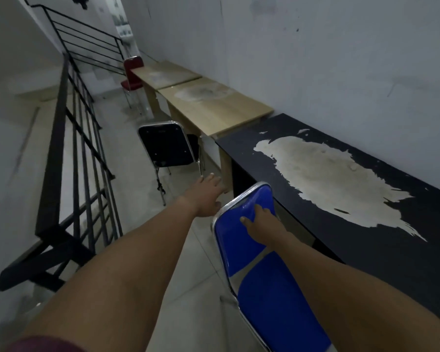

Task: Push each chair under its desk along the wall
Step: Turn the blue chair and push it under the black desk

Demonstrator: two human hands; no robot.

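the right hand [258,223] lies on the backrest of the blue chair [241,240], thumb spread across the back face and the fingers curled over the top edge, so it grips the backrest. the left hand [208,196] is stretched out just left of that backrest, fingers loosely spread and holding nothing; it looks clear of the chair's chrome rim, though the thumb side is close enough that i cannot be sure it isn't brushing it.

the blue chair stands directly under and ahead of the right hand, with its blue seat nearer the body. immediately right of the right hand runs the black counter [381,252], its top worn through to a large pale patch. the chair's backrest sits right at the counter's front edge; how far the seat goes beneath it cannot be told.

beyond the left hand's fingertips stands a black chair [167,146], its back facing this way, partly tucked against the near wooden counter [214,107]. a second wooden counter [163,73] continues further along the wall [315,47], and a red chair [132,72] stands at its far end, out in the open rather than pushed in.

well to the left of the left arm a black stair railing [69,138] runs along the tiled floor [137,199].
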